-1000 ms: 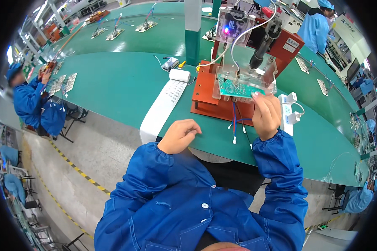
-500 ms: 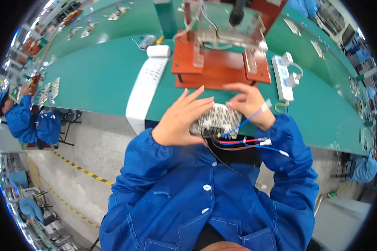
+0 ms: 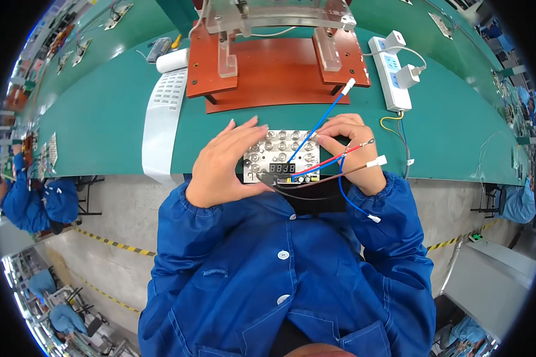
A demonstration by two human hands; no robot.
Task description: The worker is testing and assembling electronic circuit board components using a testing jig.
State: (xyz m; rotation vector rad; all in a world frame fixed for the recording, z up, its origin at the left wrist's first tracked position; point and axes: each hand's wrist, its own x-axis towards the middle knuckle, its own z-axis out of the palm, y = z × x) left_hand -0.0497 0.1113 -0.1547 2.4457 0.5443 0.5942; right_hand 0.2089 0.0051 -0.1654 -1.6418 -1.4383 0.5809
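Note:
A white circuit board (image 3: pixel 287 156) with rows of round metal parts lies at the table's front edge, a small dark digit display (image 3: pixel 282 168) near its lower side. My left hand (image 3: pixel 220 163) grips its left end, fingers along the far side and thumb at the near corner. At the right end my right hand (image 3: pixel 354 152) pinches the upper corner between thumb and fingers. From the board's lower part run a blue wire (image 3: pixel 318 126), a red wire (image 3: pixel 333 159) and a brown wire (image 3: pixel 345 172), crossing over or near my right hand. Some have white connectors.
Beyond the board stands a red-brown fixture (image 3: pixel 274 74) with clear plastic parts. A label roll (image 3: pixel 173 60) trails its white strip (image 3: pixel 161 128) off the table edge at the left. A white power strip (image 3: pixel 390 77) with plugs lies to the right. A co-worker (image 3: pixel 30 190) sits far left.
The board, blurred and partly covered before, now lies steady and faces up. My left hand has closed in on its left end. The view has shifted, and the wires now spread rightward.

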